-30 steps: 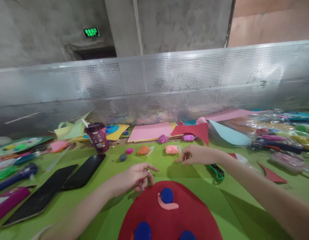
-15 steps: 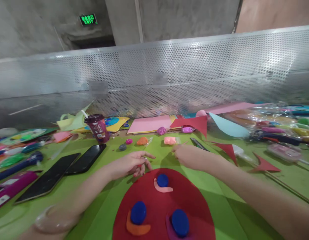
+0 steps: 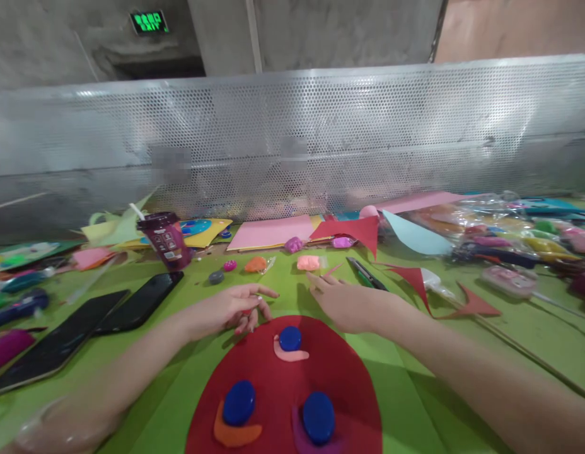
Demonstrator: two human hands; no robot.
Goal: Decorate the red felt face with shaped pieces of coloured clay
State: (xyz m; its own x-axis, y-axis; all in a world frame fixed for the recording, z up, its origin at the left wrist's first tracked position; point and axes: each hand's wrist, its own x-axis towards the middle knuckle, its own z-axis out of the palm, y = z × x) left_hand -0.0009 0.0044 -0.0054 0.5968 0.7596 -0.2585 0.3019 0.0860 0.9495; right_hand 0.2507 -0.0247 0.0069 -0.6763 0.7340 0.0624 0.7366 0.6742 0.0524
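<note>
My left hand (image 3: pixel 238 308) hovers over the far left edge of a red paper disc (image 3: pixel 283 378), index finger stretched out and the others loosely bent, with nothing visible in it. Palm down, my right hand (image 3: pixel 347 304) lies on the green surface beyond the disc, its fingers extended. Just past those fingers is a thin pink strip (image 3: pixel 334 269), close to a pink clay lump (image 3: pixel 308 262). Three blue round caps sit on the disc, such as the top cap (image 3: pixel 290 338). Curved clay strips in pink (image 3: pixel 292 356), orange (image 3: pixel 236 435) and purple (image 3: pixel 299 435) hug them.
Two dark phones (image 3: pixel 141 302) lie at left, below a lidded purple cup (image 3: pixel 167 243) with a straw. Orange clay (image 3: pixel 255 265) and grey clay (image 3: pixel 215 277) lie ahead. A utility knife (image 3: pixel 365 274) and red paper flags on a stick (image 3: pixel 500 331) are at right. A perforated metal panel (image 3: pixel 292 139) stands behind.
My right hand has gone from bunched fingers to a flatter, stretched-out pose, and the thin pink strip now shows beyond it. My left hand stays much the same. The view has turned slightly right.
</note>
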